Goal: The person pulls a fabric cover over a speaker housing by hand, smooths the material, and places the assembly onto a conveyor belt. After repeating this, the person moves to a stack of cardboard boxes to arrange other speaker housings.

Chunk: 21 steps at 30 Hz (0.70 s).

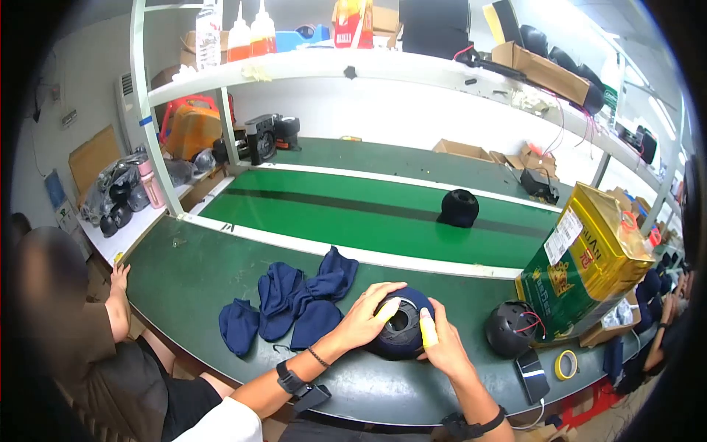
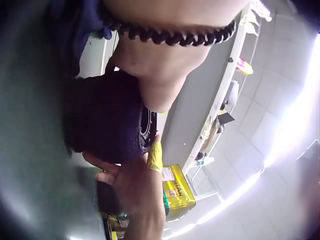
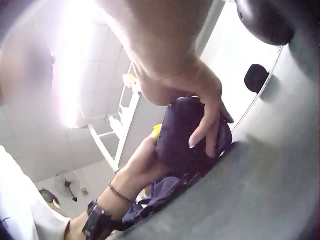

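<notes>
Between my hands on the green table is a round black shell with a ringed opening on top (image 1: 398, 345). Navy fabric (image 2: 107, 117) stretches round its side up to the rim. My left hand (image 1: 367, 318) grips it from the left, thumb at the rim. From the other side my right hand (image 1: 446, 346) holds it, its fingers (image 3: 206, 125) spread over the fabric. Both thumbs wear yellow wraps. Several loose navy fabric covers (image 1: 280, 298) lie to the left of the ball. A bare black shell with red wires (image 1: 509, 328) sits to the right.
A large green-and-yellow tin (image 1: 582, 265) stands at the right, near a phone-like dark device (image 1: 532, 376) and a yellow tape roll (image 1: 565, 364). Another black ball (image 1: 459, 208) is on the bright green strip. A seated person (image 1: 110, 353) is at left; a shelf (image 1: 324, 66) spans above.
</notes>
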Tool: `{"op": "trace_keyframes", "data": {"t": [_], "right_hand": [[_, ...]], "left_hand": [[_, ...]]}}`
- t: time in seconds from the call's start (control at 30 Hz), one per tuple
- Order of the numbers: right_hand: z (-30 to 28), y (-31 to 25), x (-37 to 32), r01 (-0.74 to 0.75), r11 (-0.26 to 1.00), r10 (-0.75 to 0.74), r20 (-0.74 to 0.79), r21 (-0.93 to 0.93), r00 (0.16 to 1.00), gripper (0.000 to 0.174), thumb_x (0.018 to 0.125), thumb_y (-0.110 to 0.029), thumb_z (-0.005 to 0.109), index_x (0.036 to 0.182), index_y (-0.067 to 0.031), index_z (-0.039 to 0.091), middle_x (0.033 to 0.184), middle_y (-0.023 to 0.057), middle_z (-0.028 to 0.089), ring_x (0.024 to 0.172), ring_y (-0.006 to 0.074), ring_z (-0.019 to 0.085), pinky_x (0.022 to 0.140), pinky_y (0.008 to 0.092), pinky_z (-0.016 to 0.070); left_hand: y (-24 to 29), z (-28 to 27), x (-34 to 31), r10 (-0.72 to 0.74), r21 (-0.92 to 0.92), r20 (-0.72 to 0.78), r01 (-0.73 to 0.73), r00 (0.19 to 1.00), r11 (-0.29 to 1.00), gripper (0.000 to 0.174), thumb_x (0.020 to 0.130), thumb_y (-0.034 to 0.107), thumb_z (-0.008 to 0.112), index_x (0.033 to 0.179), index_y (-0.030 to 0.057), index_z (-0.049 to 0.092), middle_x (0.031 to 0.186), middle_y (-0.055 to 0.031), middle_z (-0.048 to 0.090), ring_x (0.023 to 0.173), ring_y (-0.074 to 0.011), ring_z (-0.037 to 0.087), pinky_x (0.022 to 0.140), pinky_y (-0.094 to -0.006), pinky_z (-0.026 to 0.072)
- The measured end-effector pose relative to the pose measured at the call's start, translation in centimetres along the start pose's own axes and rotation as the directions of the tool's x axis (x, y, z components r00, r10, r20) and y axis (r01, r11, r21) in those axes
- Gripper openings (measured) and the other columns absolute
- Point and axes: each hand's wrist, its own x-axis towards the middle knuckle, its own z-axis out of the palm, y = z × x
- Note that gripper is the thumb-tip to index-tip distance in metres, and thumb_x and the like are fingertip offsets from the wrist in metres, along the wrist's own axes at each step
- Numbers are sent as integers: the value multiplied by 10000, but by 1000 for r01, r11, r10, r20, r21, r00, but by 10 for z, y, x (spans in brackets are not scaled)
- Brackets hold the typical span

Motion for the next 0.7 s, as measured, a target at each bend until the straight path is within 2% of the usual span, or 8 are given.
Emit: {"op": "trace_keyframes", "data": {"t": [0.03, 0.13, 0.17, 0.2, 0.37, 0.6, 0.67, 0.7], "right_hand": [[-2, 36, 24, 246, 856, -339, -132, -455, 932, 655, 1072, -444, 514, 1537, 2, 395, 1499, 329, 474, 1363, 447, 533, 1085, 478, 482], [-14, 36, 48, 361, 817, -481, -185, -450, 857, 636, 1069, -418, 534, 1516, 21, 421, 1523, 327, 451, 1427, 464, 455, 1184, 487, 367], [-18, 50, 66, 460, 843, -506, -123, -277, 853, 611, 1073, -386, 541, 1520, 13, 422, 1524, 306, 469, 1426, 432, 475, 1167, 467, 389], [-17, 54, 73, 413, 911, -413, -35, -11, 910, 562, 1087, -344, 521, 1518, 5, 429, 1512, 262, 508, 1421, 365, 496, 1167, 422, 385], [-10, 69, 85, 468, 829, -499, 26, 307, 866, 491, 1104, -299, 476, 1501, -11, 469, 1442, 198, 574, 1350, 267, 538, 1145, 358, 392], [-15, 61, 79, 481, 871, -479, -44, 102, 877, 537, 1086, -358, 497, 1486, -1, 490, 1462, 214, 550, 1373, 286, 522, 1155, 387, 386], [-23, 40, 67, 762, 538, -842, -280, -360, 461, 711, 1038, -504, 543, 1499, 30, 456, 1514, 264, 494, 1413, 374, 482, 1175, 459, 364], [-26, 26, 58, 781, 455, -885, -312, -428, 345, 793, 1006, -567, 561, 1504, 39, 443, 1532, 284, 466, 1422, 416, 462, 1182, 493, 347]], "left_hand": [[-5, 2, 7, -8, 17, -9, 8, 1000, 1000, 427, 1063, 242, 552, 1452, 68, 577, 1436, -172, 568, 1352, -302, 542, 1159, -386, 402], [-23, 7, 26, -94, -114, 48, 99, 994, 989, 421, 1076, 260, 519, 1439, 63, 597, 1433, -171, 598, 1343, -271, 561, 1146, -381, 415], [-26, 12, 30, -97, -115, 62, 104, 993, 988, 421, 1076, 260, 519, 1439, 63, 597, 1433, -171, 598, 1343, -271, 561, 1146, -381, 415], [-28, 19, 34, -130, -108, 52, 135, 990, 985, 410, 1076, 261, 512, 1412, 52, 619, 1404, -169, 631, 1310, -266, 592, 1126, -376, 435], [-17, 26, 41, -153, -81, 5, 153, 988, 985, 381, 1065, 237, 518, 1341, 23, 671, 1302, -161, 714, 1219, -261, 669, 1065, -365, 490], [-15, 30, 39, -169, -69, -61, 165, 984, 984, 334, 1050, 189, 550, 1317, 54, 698, 1292, -161, 723, 1216, -261, 676, 1057, -367, 498], [-11, 28, 40, -184, -54, -77, 181, 980, 982, 326, 1049, 182, 553, 1312, 64, 704, 1287, -162, 725, 1214, -263, 679, 1056, -368, 499], [-10, 27, 41, -183, -33, -81, 181, 980, 983, 323, 1048, 174, 555, 1314, 67, 702, 1281, -165, 727, 1211, -266, 682, 1051, -368, 502]]}}
